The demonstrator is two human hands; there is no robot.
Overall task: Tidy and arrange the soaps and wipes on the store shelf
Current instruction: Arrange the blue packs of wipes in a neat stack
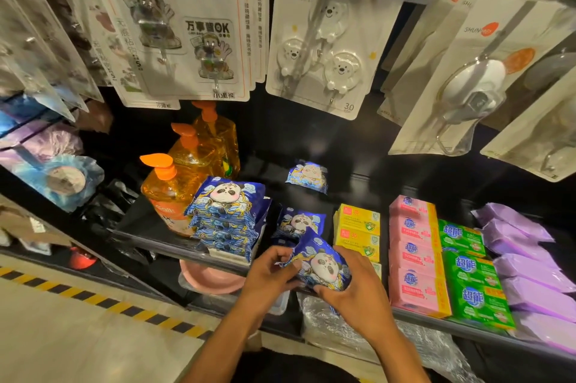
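head view looks down at a dark store shelf (146,226). both hands hold one blue wipes pack (324,264) with a panda on it, just in front of the shelf edge. the left hand (268,273) pinches the pack's left edge with its fingers and thumb. the right hand (352,292) is curled round the pack's right side, with fingers under it. the pack is tilted.

on the shelf, to the left of the hands, sits a stack (227,214) of the same panda packs, one on top of another. just behind the held pack lies one more panda pack (299,222). another small pack (307,175) stands far back, on its own. left of the stack stand three clear pump bottles (168,192) in a line going back. each has orange soap inside and an orange pump on top.

right of the hands are yellow soap boxes (358,226), piled up. next come pink soap boxes (411,258) in a row, touching the green soap boxes (470,276) beside them. at the far right lie purple packs (523,261) in a row.

cards of wall hooks (321,52) hang above the shelf. below the shelf is a pink bowl (212,279); i cannot tell if anything is in it. the floor has a yellow and black stripe (93,298).
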